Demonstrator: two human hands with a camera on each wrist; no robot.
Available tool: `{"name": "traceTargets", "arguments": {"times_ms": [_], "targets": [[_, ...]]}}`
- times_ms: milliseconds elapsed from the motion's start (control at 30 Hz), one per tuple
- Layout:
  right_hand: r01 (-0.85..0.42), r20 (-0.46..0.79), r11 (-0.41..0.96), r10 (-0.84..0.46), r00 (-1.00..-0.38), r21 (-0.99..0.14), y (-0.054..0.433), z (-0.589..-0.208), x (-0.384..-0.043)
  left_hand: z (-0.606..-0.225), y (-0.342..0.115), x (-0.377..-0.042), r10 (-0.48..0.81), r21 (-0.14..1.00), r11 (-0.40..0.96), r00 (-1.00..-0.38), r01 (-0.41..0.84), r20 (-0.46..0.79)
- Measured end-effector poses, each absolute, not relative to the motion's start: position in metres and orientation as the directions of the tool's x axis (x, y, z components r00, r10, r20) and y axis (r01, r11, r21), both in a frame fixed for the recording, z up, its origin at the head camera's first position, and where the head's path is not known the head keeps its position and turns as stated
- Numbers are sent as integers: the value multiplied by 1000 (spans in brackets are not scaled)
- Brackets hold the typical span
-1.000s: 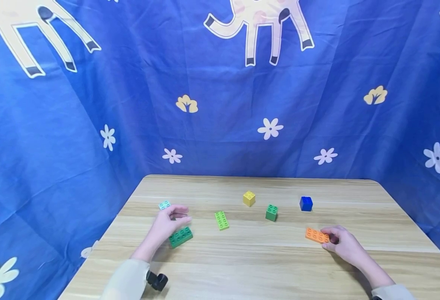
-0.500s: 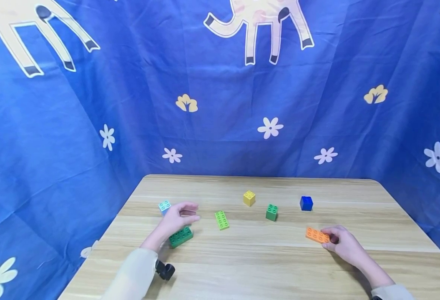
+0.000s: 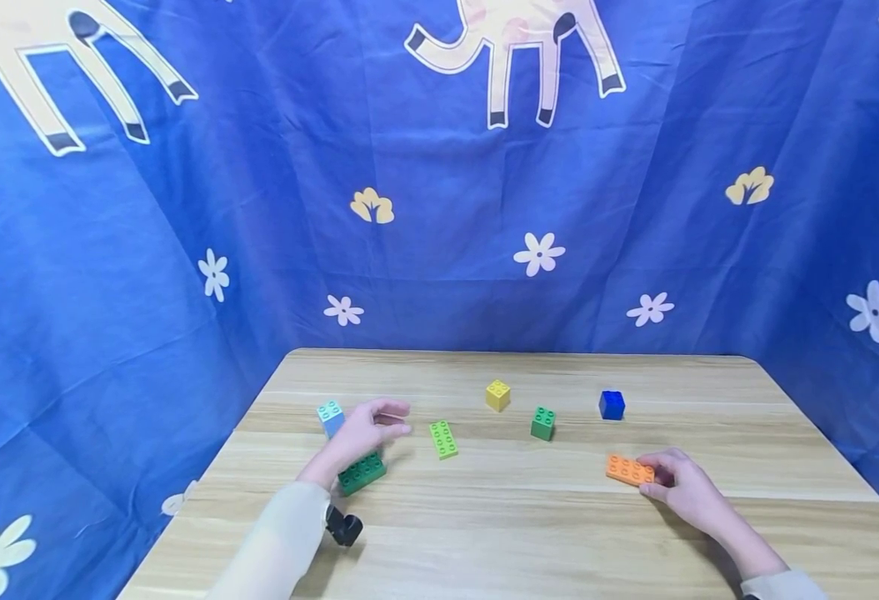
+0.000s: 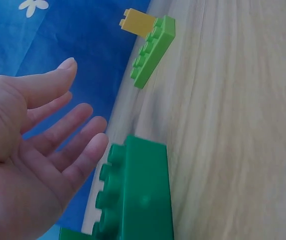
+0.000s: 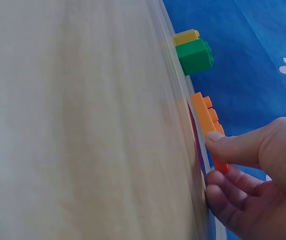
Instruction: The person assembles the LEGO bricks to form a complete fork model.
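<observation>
My right hand (image 3: 675, 483) pinches one end of a flat orange brick (image 3: 628, 470) between thumb and fingers. In the right wrist view the thumb presses the side of that orange brick (image 5: 206, 114), which stands out past the fingertips. My left hand (image 3: 367, 429) is held over the table with loosely spread fingers and nothing between them. A flat lime-green brick (image 3: 443, 439) lies just right of its fingertips. Under the left wrist sits a long dark green brick (image 3: 362, 473), partly covered by the arm. Behind that hand stands a light blue brick (image 3: 330, 418).
Toward the back of the wooden table (image 3: 499, 533) stand a yellow brick (image 3: 497, 396), a small green brick (image 3: 543, 423) and a dark blue brick (image 3: 612, 406). A blue patterned cloth (image 3: 439, 275) hangs around the table's back and sides.
My left hand has moved right, from above the dark green brick toward the lime-green one, uncovering more of the light blue brick. The right hand and orange brick have shifted slightly left.
</observation>
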State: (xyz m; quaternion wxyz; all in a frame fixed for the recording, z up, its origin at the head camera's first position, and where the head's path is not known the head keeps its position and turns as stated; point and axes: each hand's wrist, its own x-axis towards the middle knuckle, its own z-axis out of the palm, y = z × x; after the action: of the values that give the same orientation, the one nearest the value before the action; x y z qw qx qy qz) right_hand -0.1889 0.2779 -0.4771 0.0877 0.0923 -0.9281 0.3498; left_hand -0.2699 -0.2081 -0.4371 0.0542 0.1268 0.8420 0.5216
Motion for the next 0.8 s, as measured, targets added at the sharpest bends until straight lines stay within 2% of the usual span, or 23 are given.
{"name": "traceTargets", "arguments": {"times_ms": [433, 800], "targets": [[-213, 214, 714, -90, -973, -667, 267, -470, -184, -439, -187, -281, 402, 900, 391, -915, 195, 24], [-254, 247, 650, -104, -963, -716, 256, -469, -178, -443, -175, -289, 397, 874, 455, -917, 170, -29]]}}
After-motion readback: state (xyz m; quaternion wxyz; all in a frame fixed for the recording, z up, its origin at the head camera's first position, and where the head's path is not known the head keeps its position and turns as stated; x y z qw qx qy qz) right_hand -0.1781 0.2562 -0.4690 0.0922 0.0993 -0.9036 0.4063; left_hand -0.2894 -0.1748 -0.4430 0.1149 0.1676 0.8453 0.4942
